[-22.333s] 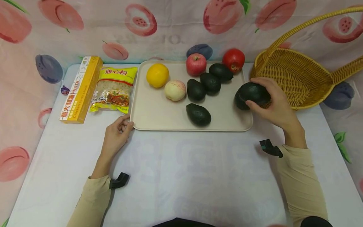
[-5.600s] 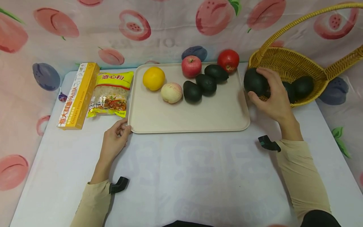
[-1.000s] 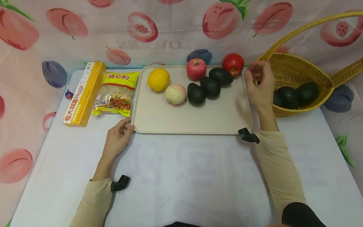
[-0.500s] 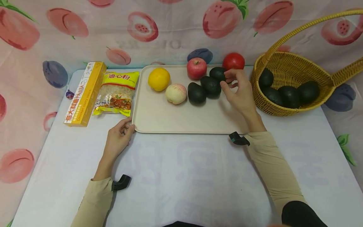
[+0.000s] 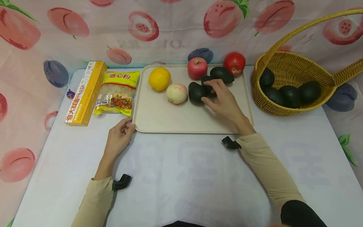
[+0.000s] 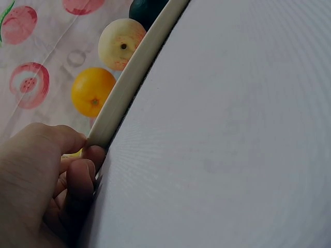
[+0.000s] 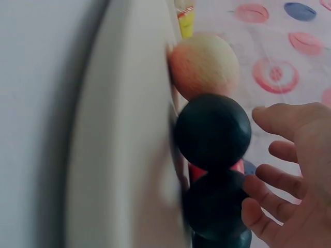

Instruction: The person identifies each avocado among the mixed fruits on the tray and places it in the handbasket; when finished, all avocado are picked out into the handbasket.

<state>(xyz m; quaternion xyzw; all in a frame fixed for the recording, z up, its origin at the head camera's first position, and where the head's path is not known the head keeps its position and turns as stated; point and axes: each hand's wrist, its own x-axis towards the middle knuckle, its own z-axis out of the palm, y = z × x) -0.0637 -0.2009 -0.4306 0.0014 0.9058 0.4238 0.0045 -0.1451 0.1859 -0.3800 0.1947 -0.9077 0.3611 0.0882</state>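
Note:
Three dark green avocados [image 5: 197, 93] lie together on a cream tray [image 5: 170, 121]. My right hand [image 5: 227, 104] is over them, fingers parted and holding nothing. In the head view its thumb tip overlaps the lower edge of the leftmost avocado, and its fingers partly cover the middle one. From the right wrist, a gap shows between the hand and the nearest avocado [image 7: 213, 132]. At the tray's near left corner, my left hand [image 5: 118, 135] pinches the rim [image 6: 111, 116] between thumb and curled fingers. Several more avocados [image 5: 290, 96] lie inside a yellow wicker basket [image 5: 306, 67].
An orange [image 5: 159, 78], a peach [image 5: 177, 93] and an apple [image 5: 197, 67] share the tray. A pomegranate [image 5: 234, 64] sits at its far right corner. Left of the tray lie a pasta bag [image 5: 117, 93] and a yellow pasta box [image 5: 88, 94]. The basket's tall handle arches upward.
An avocado earlier in my right hand is in the basket. That hand has since swung left from the basket to the avocados on the tray. My left hand stays at the tray corner.

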